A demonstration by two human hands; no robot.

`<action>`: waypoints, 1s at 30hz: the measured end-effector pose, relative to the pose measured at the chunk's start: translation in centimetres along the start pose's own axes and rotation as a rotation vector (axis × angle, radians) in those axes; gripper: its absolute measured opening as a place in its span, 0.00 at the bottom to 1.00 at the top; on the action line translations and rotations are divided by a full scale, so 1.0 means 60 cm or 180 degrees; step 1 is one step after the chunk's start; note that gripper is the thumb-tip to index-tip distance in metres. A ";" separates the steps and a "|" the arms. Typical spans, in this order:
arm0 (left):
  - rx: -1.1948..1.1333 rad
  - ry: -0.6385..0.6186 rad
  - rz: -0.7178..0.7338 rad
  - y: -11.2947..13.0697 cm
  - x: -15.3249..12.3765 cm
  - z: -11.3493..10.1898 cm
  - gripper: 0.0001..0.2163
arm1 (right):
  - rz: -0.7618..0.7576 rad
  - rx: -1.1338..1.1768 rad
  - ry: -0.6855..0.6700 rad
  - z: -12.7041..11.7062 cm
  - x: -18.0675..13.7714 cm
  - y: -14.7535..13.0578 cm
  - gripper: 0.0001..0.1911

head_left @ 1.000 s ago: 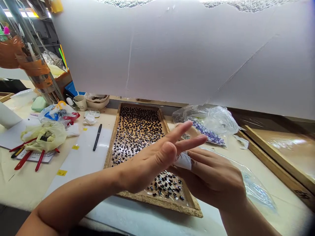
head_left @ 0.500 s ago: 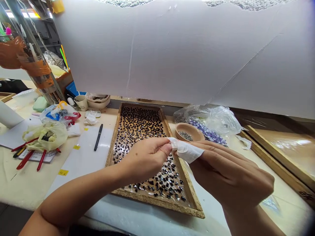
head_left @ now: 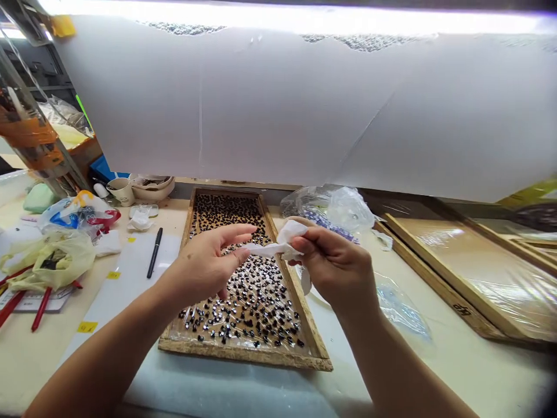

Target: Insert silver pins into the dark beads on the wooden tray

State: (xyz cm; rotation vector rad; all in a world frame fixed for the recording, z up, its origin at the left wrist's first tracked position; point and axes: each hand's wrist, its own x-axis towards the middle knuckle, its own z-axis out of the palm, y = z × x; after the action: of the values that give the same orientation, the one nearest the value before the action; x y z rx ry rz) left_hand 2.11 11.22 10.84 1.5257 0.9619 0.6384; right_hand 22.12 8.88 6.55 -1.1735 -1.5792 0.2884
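Note:
My right hand (head_left: 342, 264) pinches a crumpled white tissue (head_left: 290, 232) between thumb and fingers, above the right side of a wooden-framed tray (head_left: 243, 355). One strip of the tissue stretches left to the thumb tip of my left hand (head_left: 209, 255). The left fingers are spread apart, and the strip's end seems to touch that thumb. Many small shiny black pieces (head_left: 261, 313) lie scattered over the tray's film-covered bottom, packed closer at the far end. Both hands hide part of the tray's middle.
Left of the tray lie a black pen (head_left: 155, 253) and yellow labels (head_left: 87, 327). Farther left are plastic bags (head_left: 65, 255) and red-handled tools (head_left: 41, 309). A paper cup (head_left: 122, 191) stands behind. At right are clear plastic bags (head_left: 348, 209) and another wooden frame (head_left: 435, 284).
My left fingers have opened from their pinch on the tissue. The right hand has turned and now bunches the tissue, which was wrapped round its fingertips. The view has shifted right and up.

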 end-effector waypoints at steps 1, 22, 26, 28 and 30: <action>0.0110 0.0050 -0.0012 0.003 0.000 -0.004 0.16 | 0.0072 0.0123 -0.0062 0.002 0.001 0.002 0.07; -0.1375 -0.0443 0.0128 -0.046 0.049 0.023 0.14 | 0.0330 0.0923 0.0031 0.020 -0.003 -0.005 0.04; -0.2368 -0.0696 -0.0609 -0.047 0.050 0.020 0.22 | 0.0202 0.0371 0.0148 0.024 -0.008 -0.014 0.05; -0.2537 -0.0725 -0.0773 -0.046 0.051 0.015 0.24 | 0.0269 0.0392 0.0118 0.024 -0.008 -0.013 0.05; -0.2465 -0.0523 -0.0643 -0.046 0.051 0.012 0.22 | 0.0292 0.0466 0.0079 0.023 -0.008 -0.010 0.05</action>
State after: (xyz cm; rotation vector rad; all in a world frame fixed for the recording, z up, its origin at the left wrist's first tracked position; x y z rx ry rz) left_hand 3.68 13.40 7.68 0.7680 0.6196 0.6277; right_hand 20.60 8.75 6.14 -1.1327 -1.4595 0.4406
